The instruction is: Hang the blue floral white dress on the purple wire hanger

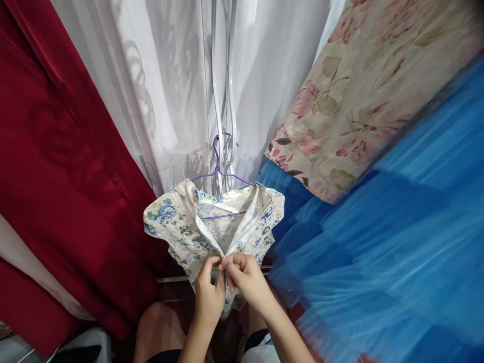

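Note:
A white floral garment with blue and yellow flowers hangs on a purple hanger, its front open in a V at the neck. My left hand pinches the left front edge where the V ends. Right beside it, my right hand is closed on the same spot, fingertips touching the edge of the opening. Whatever fastener lies between the fingertips is too small to make out. Both hands cover part of the lower front, and the garment's lower end shows beneath them.
White straps or rails run down behind the hanger before a white curtain. Red cloth hangs at left. A pink-flowered beige cloth and layered blue tulle hang at right. A grey plastic item stands lower left.

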Available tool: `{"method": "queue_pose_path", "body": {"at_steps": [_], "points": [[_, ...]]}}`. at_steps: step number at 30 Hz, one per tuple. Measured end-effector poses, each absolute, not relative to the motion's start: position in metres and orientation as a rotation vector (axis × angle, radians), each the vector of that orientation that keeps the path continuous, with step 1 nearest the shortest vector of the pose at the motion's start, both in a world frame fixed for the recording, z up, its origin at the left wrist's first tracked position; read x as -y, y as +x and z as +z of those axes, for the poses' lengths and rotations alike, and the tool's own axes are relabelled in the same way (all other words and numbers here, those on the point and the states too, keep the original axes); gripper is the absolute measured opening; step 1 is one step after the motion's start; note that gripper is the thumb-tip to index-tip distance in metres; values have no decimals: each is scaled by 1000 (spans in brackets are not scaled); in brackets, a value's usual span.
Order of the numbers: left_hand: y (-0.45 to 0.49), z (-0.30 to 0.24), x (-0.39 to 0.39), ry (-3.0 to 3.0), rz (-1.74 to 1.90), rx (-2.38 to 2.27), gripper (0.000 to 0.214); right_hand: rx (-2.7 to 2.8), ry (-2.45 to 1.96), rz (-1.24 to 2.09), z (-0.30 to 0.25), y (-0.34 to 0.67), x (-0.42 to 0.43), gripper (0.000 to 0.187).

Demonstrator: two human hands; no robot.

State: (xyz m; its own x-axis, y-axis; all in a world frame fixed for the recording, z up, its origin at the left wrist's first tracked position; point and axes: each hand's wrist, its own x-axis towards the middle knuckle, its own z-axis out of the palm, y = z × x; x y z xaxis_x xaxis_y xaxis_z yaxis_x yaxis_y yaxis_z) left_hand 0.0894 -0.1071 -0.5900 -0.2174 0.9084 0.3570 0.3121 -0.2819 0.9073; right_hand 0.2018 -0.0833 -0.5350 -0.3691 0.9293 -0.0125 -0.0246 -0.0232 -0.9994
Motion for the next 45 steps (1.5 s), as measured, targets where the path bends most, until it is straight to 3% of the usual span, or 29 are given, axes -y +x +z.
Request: {"method": "queue_pose_path", "body": {"at_steps": [11,16,19,23,26,30,36,40,43,45], "points": [[87,-601,115,1602,1420,-1517,16,1410,-777,1214,-427,180,13,29],[80,-606,116,1589,1541,-1471,18,1442,-762,1192,-428,180,19,25],[63,-566,111,1532,1789,-1485,16,1482,-787,1179,-438,187,34,25],[43,-475,87,1900,1843,-1325,37,1566,-763,1094,-432,196,49,26],[42,-432,70,2185,1615,-1298,21,1611,-735,1055,-424,199,48,26],[54,-419,69,2216,1672,-1354,12,1593,-785,1020,-439,191,33,27],[26,-410,62,1801,2235,-1499,16,1638,-873,1141,-484,183,34,25],[-28,-430,37,1149,2544,-1205,16,1680,-823,1206,-491,189,59,22],[-51,-462,28,547,2375,-939,8,1734,-793,1208,-490,191,72,23],[-51,-484,33,252,2152,-863,17,1730,-798,1197,-494,193,74,23]]}}
